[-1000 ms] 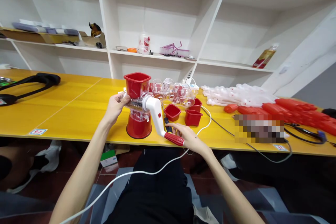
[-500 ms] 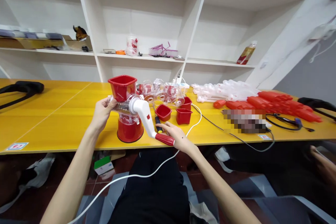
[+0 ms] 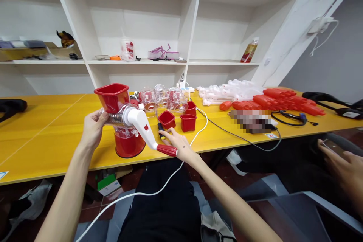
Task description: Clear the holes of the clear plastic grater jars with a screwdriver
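Note:
A red and clear hand-crank grinder (image 3: 124, 128) stands near the front edge of the yellow table (image 3: 56, 136). My left hand (image 3: 92, 128) grips its clear drum from the left side. A white crank arm with a red grip (image 3: 167, 150) hangs down to the right. My right hand (image 3: 178, 143) rests on the table beside that grip, fingers curled over a black and yellow screwdriver (image 3: 161, 131).
Two small red hoppers (image 3: 187, 122) and clear drums (image 3: 161, 98) sit behind the grinder. White crank arms (image 3: 224, 92) and red handles (image 3: 283, 100) lie in piles at right. A white cable (image 3: 204, 121) crosses the table. Another person's hand (image 3: 343, 162) holds a phone at far right.
The camera has turned right, so everything has shifted left in view. Both hands keep their places on the grinder and the screwdriver. Another person's hand has come into view at right.

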The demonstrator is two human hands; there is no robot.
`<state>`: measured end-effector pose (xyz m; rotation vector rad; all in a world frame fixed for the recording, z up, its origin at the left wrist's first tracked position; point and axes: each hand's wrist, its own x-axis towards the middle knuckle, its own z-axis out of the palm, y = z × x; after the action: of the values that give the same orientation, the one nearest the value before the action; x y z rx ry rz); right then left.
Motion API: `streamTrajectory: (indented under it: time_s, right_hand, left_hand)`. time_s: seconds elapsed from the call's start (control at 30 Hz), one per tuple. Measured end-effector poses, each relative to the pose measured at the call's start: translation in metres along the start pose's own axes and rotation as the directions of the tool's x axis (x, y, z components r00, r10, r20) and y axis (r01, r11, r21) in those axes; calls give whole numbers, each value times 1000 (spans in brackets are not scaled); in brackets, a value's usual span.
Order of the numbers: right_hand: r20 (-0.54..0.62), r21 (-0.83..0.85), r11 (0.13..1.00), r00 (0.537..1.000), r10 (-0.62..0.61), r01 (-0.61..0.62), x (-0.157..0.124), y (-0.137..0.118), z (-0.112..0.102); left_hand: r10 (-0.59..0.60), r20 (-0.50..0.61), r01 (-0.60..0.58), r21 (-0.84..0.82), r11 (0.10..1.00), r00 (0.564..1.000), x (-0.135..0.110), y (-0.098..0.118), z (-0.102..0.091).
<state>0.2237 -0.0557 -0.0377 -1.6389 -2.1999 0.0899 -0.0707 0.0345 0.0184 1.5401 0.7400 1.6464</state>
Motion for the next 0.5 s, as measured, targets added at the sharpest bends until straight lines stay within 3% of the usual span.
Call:
streamTrajectory:
  time_s: [0.5]
  right_hand:
    - [-13,-15,999,999,32,-32,3,2,8]
  left_hand:
    - [-38,-25,39,39,998,999,-1,3,2]
